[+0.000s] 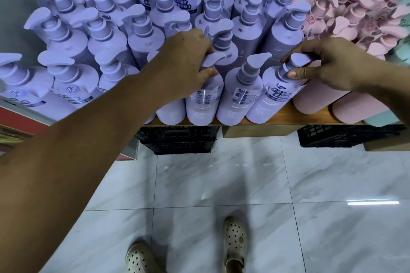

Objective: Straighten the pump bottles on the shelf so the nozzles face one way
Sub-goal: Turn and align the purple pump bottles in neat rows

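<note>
Several lilac pump bottles stand packed on a wooden shelf (277, 121). My left hand (188, 62) grips the pump neck of a front-row lilac bottle (203, 104); its nozzle points right. My right hand (328, 66) holds the pump head of another front-row lilac bottle (271, 101) near the pink ones, thumb on its collar. Between them stands a free lilac bottle (238, 97) whose nozzle points up and right. Bottles further left have nozzles turned left; those behind point in mixed directions.
Pink pump bottles (346, 6) fill the shelf's right side, with two pink ones (315, 99) at the front edge. Black plastic crates (177, 139) sit under the shelf. Below are a white tiled floor (221, 184) and my two shoes (234, 241).
</note>
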Demonstrator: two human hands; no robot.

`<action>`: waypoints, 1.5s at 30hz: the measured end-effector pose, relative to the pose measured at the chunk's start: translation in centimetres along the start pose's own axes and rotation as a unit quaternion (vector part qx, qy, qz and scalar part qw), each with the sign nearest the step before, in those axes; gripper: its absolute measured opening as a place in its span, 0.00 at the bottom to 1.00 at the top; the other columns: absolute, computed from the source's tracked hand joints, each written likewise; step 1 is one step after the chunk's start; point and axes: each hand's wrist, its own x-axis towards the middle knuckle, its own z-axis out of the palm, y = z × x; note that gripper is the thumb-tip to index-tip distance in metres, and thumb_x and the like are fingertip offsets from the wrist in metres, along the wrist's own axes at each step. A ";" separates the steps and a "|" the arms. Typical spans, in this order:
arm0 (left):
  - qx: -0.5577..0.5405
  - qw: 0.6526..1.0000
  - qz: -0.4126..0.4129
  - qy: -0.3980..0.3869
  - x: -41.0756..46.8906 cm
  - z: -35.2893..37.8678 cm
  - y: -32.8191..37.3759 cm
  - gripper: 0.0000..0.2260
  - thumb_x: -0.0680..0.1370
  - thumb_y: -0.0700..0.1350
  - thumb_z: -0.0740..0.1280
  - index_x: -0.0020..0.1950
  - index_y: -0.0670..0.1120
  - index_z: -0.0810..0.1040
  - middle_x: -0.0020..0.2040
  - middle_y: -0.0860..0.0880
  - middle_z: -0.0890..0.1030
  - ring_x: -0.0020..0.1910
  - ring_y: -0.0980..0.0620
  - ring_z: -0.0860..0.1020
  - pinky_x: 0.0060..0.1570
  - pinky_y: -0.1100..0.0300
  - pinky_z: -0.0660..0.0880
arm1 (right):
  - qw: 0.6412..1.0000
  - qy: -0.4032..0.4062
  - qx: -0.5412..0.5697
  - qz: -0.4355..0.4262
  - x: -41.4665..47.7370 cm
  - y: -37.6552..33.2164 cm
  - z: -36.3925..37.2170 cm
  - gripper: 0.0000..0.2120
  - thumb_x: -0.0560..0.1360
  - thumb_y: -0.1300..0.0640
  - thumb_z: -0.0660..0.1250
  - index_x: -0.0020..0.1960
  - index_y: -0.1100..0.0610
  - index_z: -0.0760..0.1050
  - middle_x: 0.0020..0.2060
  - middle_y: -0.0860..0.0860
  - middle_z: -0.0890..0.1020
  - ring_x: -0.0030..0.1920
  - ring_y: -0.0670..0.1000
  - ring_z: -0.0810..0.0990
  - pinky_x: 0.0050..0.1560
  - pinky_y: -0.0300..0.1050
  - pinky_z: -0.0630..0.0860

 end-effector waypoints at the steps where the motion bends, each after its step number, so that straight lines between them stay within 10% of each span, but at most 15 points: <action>1: -0.005 1.000 0.000 0.003 -0.2 0.0 0.2 0.17 0.75 0.52 0.69 0.59 0.43 0.77 0.52 0.45 0.74 0.51 0.45 0.74 0.47 0.59 0.63 | 1.000 -0.001 -0.007 -0.001 0.0 -0.1 -0.1 0.14 0.70 0.49 0.73 0.55 0.46 0.79 0.45 0.52 0.83 0.47 0.55 0.80 0.53 0.53 0.76; 7: -0.010 0.999 0.030 0.009 -3.0 -2.6 -0.2 0.20 0.77 0.51 0.67 0.65 0.43 0.74 0.57 0.44 0.74 0.52 0.45 0.76 0.51 0.55 0.72 | 0.997 -0.059 -0.041 0.017 -0.6 -2.7 -2.3 0.33 0.59 0.34 0.72 0.63 0.31 0.67 0.57 0.39 0.76 0.54 0.48 0.76 0.58 0.51 0.73; 14: 0.037 0.995 -0.097 -0.004 -7.4 -12.6 -9.0 0.13 0.76 0.48 0.68 0.57 0.43 0.79 0.51 0.43 0.78 0.47 0.42 0.78 0.48 0.51 0.74 | 0.997 -0.039 0.044 -0.049 3.3 -12.6 -2.2 0.22 0.66 0.38 0.69 0.60 0.35 0.74 0.52 0.30 0.78 0.52 0.38 0.79 0.54 0.46 0.78; 18: 0.076 0.978 -0.186 -0.049 -9.0 -17.2 -14.3 0.12 0.75 0.46 0.68 0.55 0.43 0.80 0.50 0.40 0.79 0.49 0.39 0.78 0.48 0.54 0.71 | 0.988 -0.100 0.102 -0.056 3.5 -19.0 0.2 0.18 0.71 0.55 0.74 0.59 0.46 0.77 0.54 0.42 0.81 0.51 0.45 0.81 0.54 0.45 0.78; 25: 0.020 0.969 -0.236 -0.064 -8.3 -19.9 -18.0 0.10 0.73 0.46 0.68 0.51 0.42 0.79 0.46 0.40 0.81 0.46 0.37 0.78 0.38 0.58 0.67 | 0.988 -0.074 0.120 -0.069 6.3 -27.7 2.2 0.05 0.73 0.57 0.72 0.50 0.53 0.82 0.46 0.49 0.84 0.45 0.49 0.81 0.45 0.40 0.75; 36: -0.036 0.918 -0.392 -0.041 -5.9 -12.2 -19.7 0.19 0.78 0.51 0.66 0.66 0.44 0.73 0.59 0.41 0.79 0.57 0.40 0.77 0.51 0.57 0.70 | 0.991 -0.027 0.012 -0.133 18.0 -30.5 8.4 0.27 0.75 0.54 0.67 0.72 0.53 0.65 0.68 0.55 0.70 0.62 0.59 0.74 0.57 0.50 0.72; 45: -0.015 0.926 -0.368 -0.088 -4.7 -11.9 -20.9 0.14 0.77 0.41 0.65 0.62 0.42 0.74 0.56 0.39 0.80 0.54 0.37 0.77 0.52 0.52 0.73 | 0.980 -0.036 -0.055 -0.190 20.9 -29.2 9.6 0.18 0.76 0.63 0.64 0.64 0.53 0.75 0.62 0.55 0.73 0.56 0.61 0.76 0.45 0.44 0.68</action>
